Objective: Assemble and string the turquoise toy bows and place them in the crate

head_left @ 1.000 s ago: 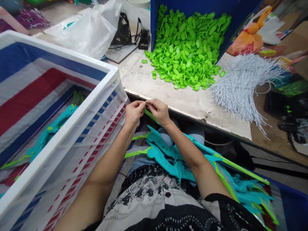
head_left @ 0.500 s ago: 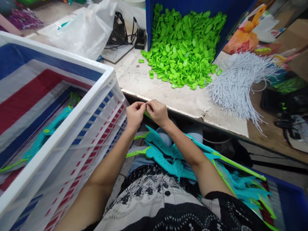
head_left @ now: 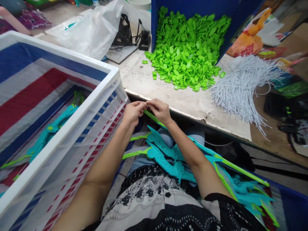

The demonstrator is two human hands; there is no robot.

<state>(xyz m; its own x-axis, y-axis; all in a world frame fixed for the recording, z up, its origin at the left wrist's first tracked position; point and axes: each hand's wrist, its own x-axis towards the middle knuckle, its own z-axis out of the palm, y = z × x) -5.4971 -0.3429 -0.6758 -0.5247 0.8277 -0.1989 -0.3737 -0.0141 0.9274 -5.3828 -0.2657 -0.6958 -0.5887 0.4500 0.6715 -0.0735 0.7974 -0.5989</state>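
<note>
My left hand (head_left: 133, 112) and my right hand (head_left: 159, 111) meet fingertip to fingertip just below the table's front edge. Both are closed in a pinch at the end of a thin lime-green strip (head_left: 153, 118); whatever small thing lies between the fingertips is too small to make out. Under my right hand and forearm, the strip runs towards turquoise plastic pieces (head_left: 166, 142) with lime-green arms (head_left: 137, 154), which rest across my lap. A bundle of similar turquoise pieces (head_left: 247, 187) lies at my right side, partly hidden by my arm.
On the table (head_left: 183, 102), small green plastic parts (head_left: 190, 54) spill from a blue bin (head_left: 240, 19). White ties (head_left: 245, 83) lie to their right. A small fan (head_left: 124, 32) stands behind. At my left is a white crate (head_left: 113, 75), lined with striped cloth and holding turquoise pieces (head_left: 54, 123).
The view has shifted slightly. My left hand has turned a little and its fingers are straighter, while more of the lime-green strip shows beneath my right hand. The fingertips stay together.
</note>
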